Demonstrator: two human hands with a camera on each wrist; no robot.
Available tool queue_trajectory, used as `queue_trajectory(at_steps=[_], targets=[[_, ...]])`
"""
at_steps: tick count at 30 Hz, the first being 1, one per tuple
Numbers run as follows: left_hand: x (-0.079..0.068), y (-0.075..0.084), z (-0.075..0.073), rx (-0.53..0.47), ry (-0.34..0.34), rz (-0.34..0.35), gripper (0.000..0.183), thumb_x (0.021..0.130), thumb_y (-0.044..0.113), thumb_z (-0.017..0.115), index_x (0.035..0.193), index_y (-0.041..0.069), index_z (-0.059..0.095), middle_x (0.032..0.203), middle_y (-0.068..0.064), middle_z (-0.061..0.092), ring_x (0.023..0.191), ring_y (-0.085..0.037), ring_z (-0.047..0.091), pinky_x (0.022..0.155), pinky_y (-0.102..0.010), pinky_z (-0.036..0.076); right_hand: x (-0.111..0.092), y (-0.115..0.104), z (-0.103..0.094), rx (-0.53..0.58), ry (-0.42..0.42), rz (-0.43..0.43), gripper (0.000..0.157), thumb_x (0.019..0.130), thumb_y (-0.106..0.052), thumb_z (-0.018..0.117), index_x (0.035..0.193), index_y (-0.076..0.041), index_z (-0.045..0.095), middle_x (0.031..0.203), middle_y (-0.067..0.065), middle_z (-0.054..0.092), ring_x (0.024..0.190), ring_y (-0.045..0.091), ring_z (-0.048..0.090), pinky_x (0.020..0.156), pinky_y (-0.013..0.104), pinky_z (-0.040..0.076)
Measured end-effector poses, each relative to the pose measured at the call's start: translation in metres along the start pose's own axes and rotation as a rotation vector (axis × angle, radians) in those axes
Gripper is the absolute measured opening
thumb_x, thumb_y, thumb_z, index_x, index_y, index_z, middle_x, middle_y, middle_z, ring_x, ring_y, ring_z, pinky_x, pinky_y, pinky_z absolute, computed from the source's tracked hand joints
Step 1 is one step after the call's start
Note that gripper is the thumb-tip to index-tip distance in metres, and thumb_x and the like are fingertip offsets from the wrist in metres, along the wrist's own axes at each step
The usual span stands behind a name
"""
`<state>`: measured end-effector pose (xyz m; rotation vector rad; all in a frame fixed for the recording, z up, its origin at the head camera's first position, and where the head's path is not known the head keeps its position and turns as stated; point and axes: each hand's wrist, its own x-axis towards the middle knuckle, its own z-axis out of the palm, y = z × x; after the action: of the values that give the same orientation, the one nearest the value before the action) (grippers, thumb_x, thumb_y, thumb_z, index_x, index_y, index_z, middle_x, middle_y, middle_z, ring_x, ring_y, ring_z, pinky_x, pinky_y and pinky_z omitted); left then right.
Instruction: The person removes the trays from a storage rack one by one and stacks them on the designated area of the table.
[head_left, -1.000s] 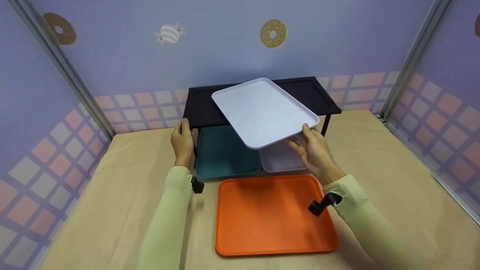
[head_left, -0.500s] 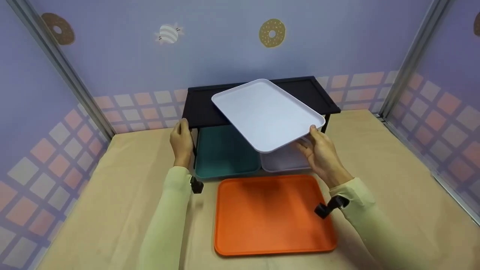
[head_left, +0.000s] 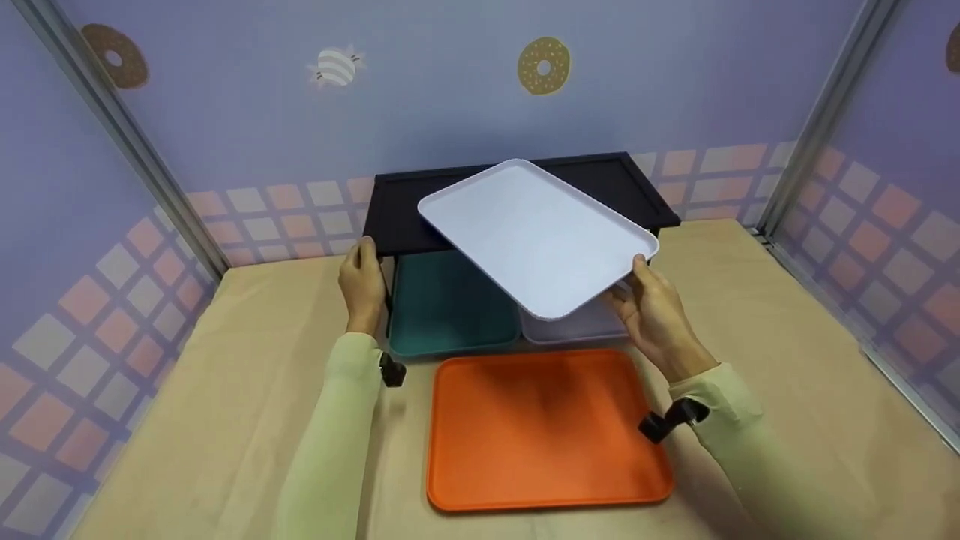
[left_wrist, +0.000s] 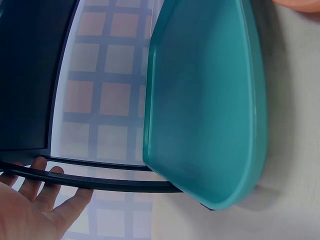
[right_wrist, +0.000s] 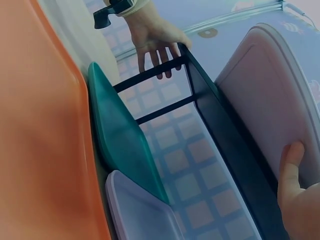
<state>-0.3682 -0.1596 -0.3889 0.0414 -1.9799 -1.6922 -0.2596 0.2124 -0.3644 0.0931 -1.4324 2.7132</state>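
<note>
A white rectangular tray is tilted over the black two-legged shelf, its far part overlapping the shelf top in the head view. My right hand pinches the tray near its right corner, thumb on the rim and fingers underneath. At the shelf's front left corner, my left hand grips the edge; the left wrist view shows its fingers behind the black leg. Beneath the shelf lie a teal tray on the left and a lilac tray on the right, partly hidden by the white tray.
An orange tray lies in front of the shelf, between my forearms. The table wears a beige cloth. Behind the shelf rises a purple wall, with metal posts at the corners.
My right hand has shifted right and slightly toward me, turning the white tray so its near corner swings right and lower. My left hand stays on the shelf corner.
</note>
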Motion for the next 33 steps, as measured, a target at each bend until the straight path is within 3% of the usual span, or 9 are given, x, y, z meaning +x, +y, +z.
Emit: queue_trajectory(at_steps=[8,13,23,26,33], targets=[[0.001,0.000,0.001,0.014,0.017,-0.028,0.042,0.108,0.043,0.040,0.082,0.011,0.050,0.079,-0.002,0.047,0.073,-0.016,0.043,0.074,-0.031,0.035,-0.005,-0.002,-0.006,-0.027,-0.022,0.013,0.039,0.113,-0.032,0.028,0.140,-0.005,0.038,0.116,-0.002,0.061,0.111,0.013,0.062,0.100,0.029,0.050],[0.002,0.000,0.001,0.012,0.022,-0.028,0.047,0.108,0.044,0.040,0.088,0.003,0.054,0.082,-0.002,0.050,0.077,-0.017,0.045,0.076,-0.031,0.037,-0.006,-0.003,-0.009,-0.032,-0.003,0.005,0.036,0.113,-0.031,0.029,0.133,-0.004,0.042,0.106,-0.002,0.061,0.099,0.012,0.063,0.095,0.028,0.052],[0.003,0.001,0.001,0.028,0.035,-0.035,0.043,0.108,0.042,0.041,0.092,0.006,0.059,0.098,-0.014,0.061,0.086,-0.019,0.050,0.082,-0.031,0.039,-0.012,-0.006,-0.014,-0.043,0.005,0.022,0.038,0.113,-0.031,0.029,0.140,-0.005,0.039,0.114,-0.003,0.058,0.104,0.010,0.059,0.097,0.025,0.050],[0.003,0.001,0.001,0.030,0.041,-0.034,0.045,0.108,0.042,0.041,0.089,0.005,0.056,0.091,-0.010,0.057,0.083,-0.019,0.049,0.080,-0.031,0.038,-0.013,-0.007,-0.015,-0.052,0.004,0.025,0.040,0.113,-0.031,0.028,0.142,-0.005,0.037,0.117,-0.004,0.057,0.107,0.009,0.058,0.098,0.025,0.049],[0.002,0.001,0.001,0.021,0.050,-0.037,0.041,0.107,0.042,0.042,0.080,0.013,0.049,0.082,-0.002,0.050,0.078,-0.017,0.047,0.076,-0.031,0.037,-0.017,-0.009,-0.021,-0.065,0.005,0.022,0.042,0.113,-0.033,0.030,0.141,-0.004,0.040,0.119,-0.002,0.057,0.107,0.009,0.059,0.096,0.025,0.050]])
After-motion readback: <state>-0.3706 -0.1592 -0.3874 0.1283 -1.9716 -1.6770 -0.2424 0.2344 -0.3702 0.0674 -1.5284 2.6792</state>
